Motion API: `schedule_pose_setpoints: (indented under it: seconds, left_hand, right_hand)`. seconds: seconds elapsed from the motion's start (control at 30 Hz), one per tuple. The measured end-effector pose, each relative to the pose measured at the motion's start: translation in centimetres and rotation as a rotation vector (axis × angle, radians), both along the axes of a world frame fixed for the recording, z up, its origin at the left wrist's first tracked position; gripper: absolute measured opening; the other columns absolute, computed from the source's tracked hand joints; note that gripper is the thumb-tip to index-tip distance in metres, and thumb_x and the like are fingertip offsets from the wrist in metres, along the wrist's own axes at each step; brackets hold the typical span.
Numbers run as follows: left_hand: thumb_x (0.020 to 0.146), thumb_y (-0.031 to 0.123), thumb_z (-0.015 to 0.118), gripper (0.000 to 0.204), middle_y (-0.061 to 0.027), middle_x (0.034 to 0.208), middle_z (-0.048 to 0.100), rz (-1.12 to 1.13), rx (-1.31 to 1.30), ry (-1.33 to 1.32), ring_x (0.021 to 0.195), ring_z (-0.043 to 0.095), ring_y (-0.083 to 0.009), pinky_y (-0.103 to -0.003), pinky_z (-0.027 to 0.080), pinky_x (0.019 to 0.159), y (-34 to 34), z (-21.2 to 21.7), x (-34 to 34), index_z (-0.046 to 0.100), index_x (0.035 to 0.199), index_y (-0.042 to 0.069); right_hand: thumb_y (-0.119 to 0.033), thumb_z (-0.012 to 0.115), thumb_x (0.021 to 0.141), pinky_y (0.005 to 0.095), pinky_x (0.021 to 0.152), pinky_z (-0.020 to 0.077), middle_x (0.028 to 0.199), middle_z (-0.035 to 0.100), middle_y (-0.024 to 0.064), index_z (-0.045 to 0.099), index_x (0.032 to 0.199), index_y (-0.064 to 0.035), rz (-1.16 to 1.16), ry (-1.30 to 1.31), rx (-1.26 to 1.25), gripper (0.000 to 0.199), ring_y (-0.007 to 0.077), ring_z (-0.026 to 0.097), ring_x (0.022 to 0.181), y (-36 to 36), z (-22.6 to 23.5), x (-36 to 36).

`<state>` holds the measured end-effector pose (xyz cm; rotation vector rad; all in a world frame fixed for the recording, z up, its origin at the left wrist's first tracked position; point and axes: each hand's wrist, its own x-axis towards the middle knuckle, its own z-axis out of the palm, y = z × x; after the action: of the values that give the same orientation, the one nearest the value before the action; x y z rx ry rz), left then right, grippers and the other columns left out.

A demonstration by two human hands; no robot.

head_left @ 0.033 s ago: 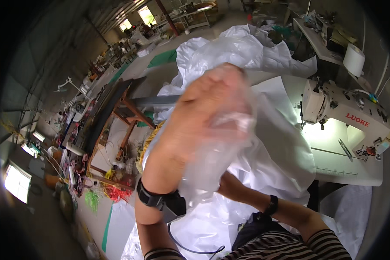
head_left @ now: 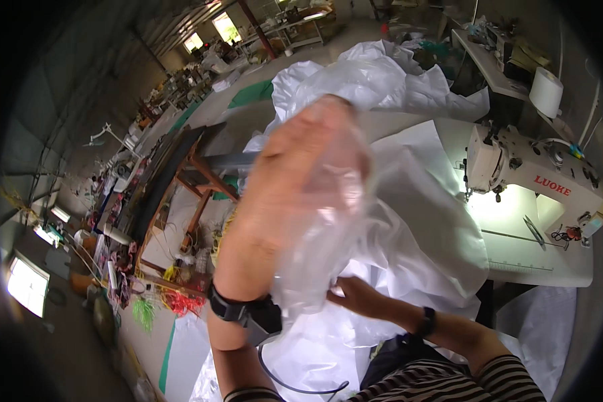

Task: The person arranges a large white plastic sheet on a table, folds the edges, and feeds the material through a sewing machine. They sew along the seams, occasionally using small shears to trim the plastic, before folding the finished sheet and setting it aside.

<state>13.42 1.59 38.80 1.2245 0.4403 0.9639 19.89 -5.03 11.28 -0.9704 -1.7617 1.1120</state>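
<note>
My left hand [head_left: 268, 181] is raised close to the view and slightly smeared by motion. Its fingers are closed on a crumpled clear plastic sheet [head_left: 318, 251], which hangs down beside the forearm. Lower and to the right, my right hand [head_left: 362, 298] has its fingers bent together at the lower edge of that plastic, seemingly pinching it. Under both hands spreads glossy white sheeting [head_left: 429, 248], running from my lap up over the table beside the sewing machine [head_left: 492, 161].
On the sewing table at right lie tweezers [head_left: 534, 230], beneath the machine's lit arm. A white thread cone [head_left: 547, 92] stands farther back. More white sheeting [head_left: 362, 77] is heaped at the far side. To the left are a brown wooden frame [head_left: 201, 175] and red strands [head_left: 183, 303].
My left hand has shifted a little to the left with the clear plastic. My right hand has also moved slightly left, along the plastic's lower edge.
</note>
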Motion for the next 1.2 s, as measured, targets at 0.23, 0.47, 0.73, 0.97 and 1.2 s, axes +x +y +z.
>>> schedule_pose_setpoints:
  seconds: [0.23,0.47,0.73,0.97,1.2]
  left_hand:
    - [0.100,0.017,0.056,0.013,0.0030,0.074,0.056,0.271,0.586,0.191,0.053,0.043,-0.0034,-0.019,0.033,0.048,11.7,-3.3,-1.2,0.060,0.094,0.007]
    - [0.092,0.016,0.060,0.010,-0.0121,0.084,0.069,0.229,1.077,0.672,0.077,0.068,-0.0306,-0.041,0.053,0.070,26.7,-22.0,16.4,0.062,0.095,0.007]
    - [0.088,0.024,0.065,0.017,-0.0100,0.103,0.066,0.294,1.184,0.803,0.082,0.066,-0.0337,-0.044,0.054,0.068,25.2,-34.8,23.5,0.062,0.095,0.009]
    - [0.087,0.015,0.067,0.011,-0.0086,0.097,0.064,0.071,1.045,0.732,0.079,0.065,-0.0322,-0.042,0.052,0.065,9.4,-31.3,16.7,0.061,0.091,0.007]
    - [0.087,0.012,0.068,0.012,-0.0109,0.093,0.065,0.057,0.943,0.725,0.077,0.065,-0.0318,-0.041,0.051,0.067,8.0,-31.2,17.9,0.061,0.092,0.004]
  right_hand:
    - [-0.021,0.058,0.101,0.0233,0.059,0.0460,0.080,0.063,0.0016,0.064,0.095,-0.0013,0.327,0.409,-0.366,0.021,0.0068,0.060,0.070,-13.6,7.9,16.9]
    - [-0.022,0.069,0.091,0.0355,0.050,0.0488,0.065,0.065,0.0117,0.063,0.093,-0.0046,-0.825,-0.394,-0.312,0.019,0.0251,0.067,0.056,-14.5,4.0,21.2]
    - [-0.019,0.063,0.090,0.0451,0.058,0.0525,0.066,0.064,0.0158,0.060,0.085,-0.0073,-0.675,-0.747,-0.331,0.013,0.0352,0.066,0.064,-14.9,-2.2,21.7]
    - [-0.032,0.069,0.085,0.0415,0.084,0.0518,0.104,0.067,0.0178,0.067,0.104,-0.0034,-0.872,-0.624,-0.414,0.034,0.0338,0.065,0.098,-21.1,-1.1,25.8]
    - [-0.039,0.070,0.087,0.0399,0.078,0.0513,0.103,0.069,0.0168,0.066,0.105,-0.0043,-0.645,-0.635,-0.147,0.038,0.0319,0.067,0.094,-14.0,-2.6,20.6]
